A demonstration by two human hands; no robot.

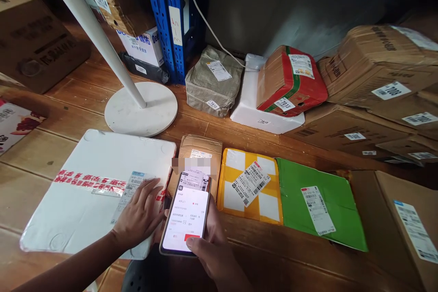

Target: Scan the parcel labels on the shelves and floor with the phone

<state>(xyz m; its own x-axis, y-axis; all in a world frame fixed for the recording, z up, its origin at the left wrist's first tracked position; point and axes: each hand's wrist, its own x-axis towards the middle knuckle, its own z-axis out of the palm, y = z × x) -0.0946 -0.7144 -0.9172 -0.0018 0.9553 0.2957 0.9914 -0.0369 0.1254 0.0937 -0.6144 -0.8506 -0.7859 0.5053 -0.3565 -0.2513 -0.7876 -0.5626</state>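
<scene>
My right hand grips a smartphone, its thumb over a red button low on the lit screen. My left hand lies with fingers stretched out on the right part of a white foam box, over the edge of its shipping label. Red printed tape runs across that box. Behind the phone, a brown cardboard parcel is partly hidden. To its right sit a yellow-and-white parcel and a green parcel, both with labels facing up.
A white pole stands on a round base beyond the foam box. Farther back are a blue shelf post, a grey wrapped parcel, a red-and-brown box and stacked cartons. Another carton is at the right.
</scene>
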